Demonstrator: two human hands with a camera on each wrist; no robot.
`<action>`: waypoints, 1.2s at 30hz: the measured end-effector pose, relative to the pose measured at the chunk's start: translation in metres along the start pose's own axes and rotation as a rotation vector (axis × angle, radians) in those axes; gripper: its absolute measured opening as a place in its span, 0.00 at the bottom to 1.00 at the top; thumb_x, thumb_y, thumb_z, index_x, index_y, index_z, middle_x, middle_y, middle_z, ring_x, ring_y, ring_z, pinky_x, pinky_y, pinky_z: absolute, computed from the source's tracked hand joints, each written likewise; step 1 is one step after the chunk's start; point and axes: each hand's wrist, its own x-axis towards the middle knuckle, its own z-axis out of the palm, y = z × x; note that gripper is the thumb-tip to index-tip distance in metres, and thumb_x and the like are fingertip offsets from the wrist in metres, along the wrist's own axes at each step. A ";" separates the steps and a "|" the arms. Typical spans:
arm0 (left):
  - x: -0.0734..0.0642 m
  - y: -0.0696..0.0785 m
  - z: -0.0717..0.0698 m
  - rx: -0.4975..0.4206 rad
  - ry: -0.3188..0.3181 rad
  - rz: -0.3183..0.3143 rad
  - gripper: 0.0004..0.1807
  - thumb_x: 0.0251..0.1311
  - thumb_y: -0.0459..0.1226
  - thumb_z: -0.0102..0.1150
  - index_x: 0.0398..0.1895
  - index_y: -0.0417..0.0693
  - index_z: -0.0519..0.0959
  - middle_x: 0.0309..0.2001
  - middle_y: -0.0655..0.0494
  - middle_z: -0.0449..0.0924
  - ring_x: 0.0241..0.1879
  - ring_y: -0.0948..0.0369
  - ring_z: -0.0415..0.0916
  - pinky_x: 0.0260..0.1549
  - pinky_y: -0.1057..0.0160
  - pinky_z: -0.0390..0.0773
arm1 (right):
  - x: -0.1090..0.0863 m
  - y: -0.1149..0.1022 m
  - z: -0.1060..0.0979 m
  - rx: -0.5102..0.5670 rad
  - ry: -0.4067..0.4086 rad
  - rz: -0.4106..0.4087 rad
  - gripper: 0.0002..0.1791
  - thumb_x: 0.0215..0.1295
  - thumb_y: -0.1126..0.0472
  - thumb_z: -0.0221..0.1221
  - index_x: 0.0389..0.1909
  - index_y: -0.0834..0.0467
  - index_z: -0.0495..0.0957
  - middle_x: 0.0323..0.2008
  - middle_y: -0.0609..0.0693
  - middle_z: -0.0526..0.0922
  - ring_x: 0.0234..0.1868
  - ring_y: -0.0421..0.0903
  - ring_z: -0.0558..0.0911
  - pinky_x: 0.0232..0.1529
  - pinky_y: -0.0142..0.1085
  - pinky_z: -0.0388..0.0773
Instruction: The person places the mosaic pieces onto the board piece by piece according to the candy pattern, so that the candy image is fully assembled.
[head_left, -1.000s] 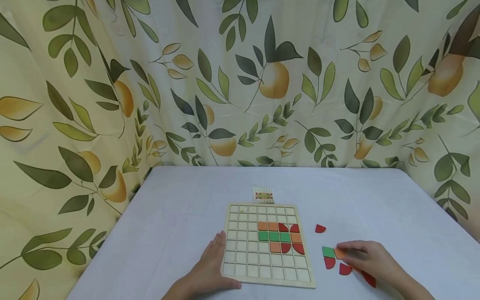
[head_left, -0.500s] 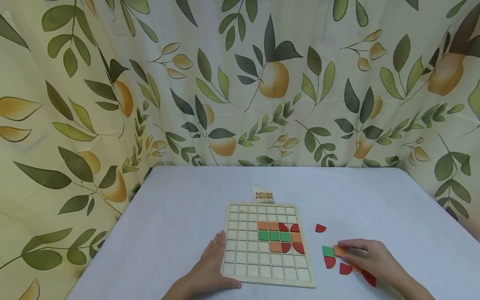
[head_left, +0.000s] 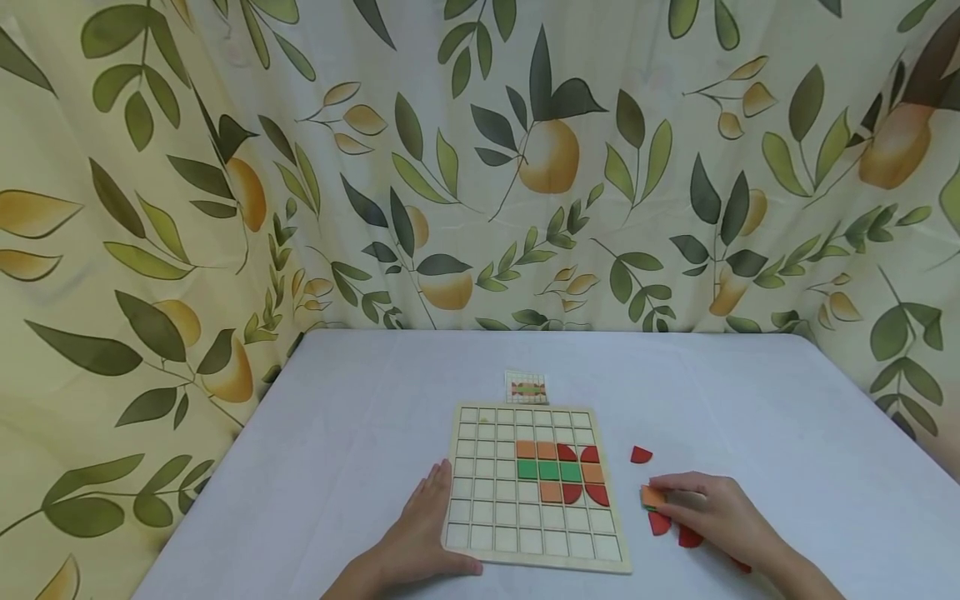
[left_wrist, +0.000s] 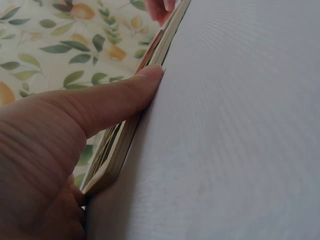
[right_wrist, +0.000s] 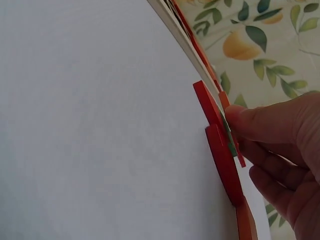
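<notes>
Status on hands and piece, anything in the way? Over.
Left hand against board. Right hand pinching orange piece. Green piece mostly covered, head view. Red pieces nearby.

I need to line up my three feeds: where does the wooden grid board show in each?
Head: wooden grid board, lower centre, left hand at its near-left corner.
Left wrist: board edge-on, slanting from lower left to top centre.
Right wrist: board edge-on, slanting down rightward from top centre.
Shared landmark: fruit-and-leaf-print curtain.
</notes>
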 end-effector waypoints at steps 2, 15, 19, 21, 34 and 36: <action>0.000 0.000 0.000 0.003 0.001 0.003 0.74 0.28 0.69 0.64 0.70 0.32 0.39 0.71 0.39 0.38 0.69 0.49 0.34 0.64 0.47 0.41 | 0.002 -0.003 0.003 0.025 -0.013 0.009 0.19 0.49 0.54 0.68 0.43 0.56 0.82 0.40 0.45 0.83 0.46 0.48 0.78 0.43 0.39 0.77; 0.000 0.000 0.000 0.003 -0.004 0.002 0.74 0.28 0.69 0.64 0.70 0.33 0.39 0.71 0.39 0.37 0.69 0.49 0.33 0.64 0.47 0.40 | 0.013 -0.018 0.016 0.001 -0.017 -0.135 0.19 0.49 0.54 0.68 0.43 0.56 0.83 0.39 0.44 0.83 0.45 0.46 0.79 0.43 0.38 0.77; 0.000 0.000 -0.001 0.000 -0.004 0.001 0.74 0.29 0.69 0.64 0.70 0.32 0.39 0.71 0.40 0.38 0.69 0.49 0.33 0.64 0.47 0.40 | 0.016 -0.021 0.019 -0.014 0.009 -0.225 0.19 0.50 0.52 0.68 0.43 0.55 0.83 0.39 0.42 0.83 0.43 0.42 0.79 0.43 0.36 0.76; 0.000 0.001 -0.001 -0.002 -0.007 -0.004 0.74 0.28 0.69 0.64 0.70 0.33 0.39 0.71 0.39 0.38 0.69 0.49 0.33 0.64 0.47 0.40 | 0.016 -0.022 0.019 -0.030 0.019 -0.243 0.19 0.49 0.52 0.68 0.42 0.55 0.83 0.38 0.42 0.83 0.43 0.41 0.79 0.43 0.36 0.76; 0.000 0.001 0.000 -0.008 -0.016 -0.011 0.73 0.29 0.68 0.65 0.70 0.32 0.40 0.71 0.39 0.38 0.69 0.49 0.34 0.64 0.47 0.41 | 0.021 -0.029 0.022 -0.015 0.005 -0.206 0.17 0.51 0.55 0.67 0.42 0.56 0.83 0.38 0.40 0.83 0.41 0.39 0.79 0.43 0.39 0.76; 0.001 0.001 0.000 -0.007 -0.015 -0.006 0.73 0.29 0.68 0.65 0.70 0.32 0.40 0.71 0.39 0.38 0.69 0.49 0.34 0.64 0.47 0.41 | 0.024 -0.032 0.024 0.004 -0.005 -0.210 0.17 0.52 0.56 0.67 0.43 0.56 0.83 0.38 0.40 0.83 0.42 0.38 0.79 0.43 0.37 0.76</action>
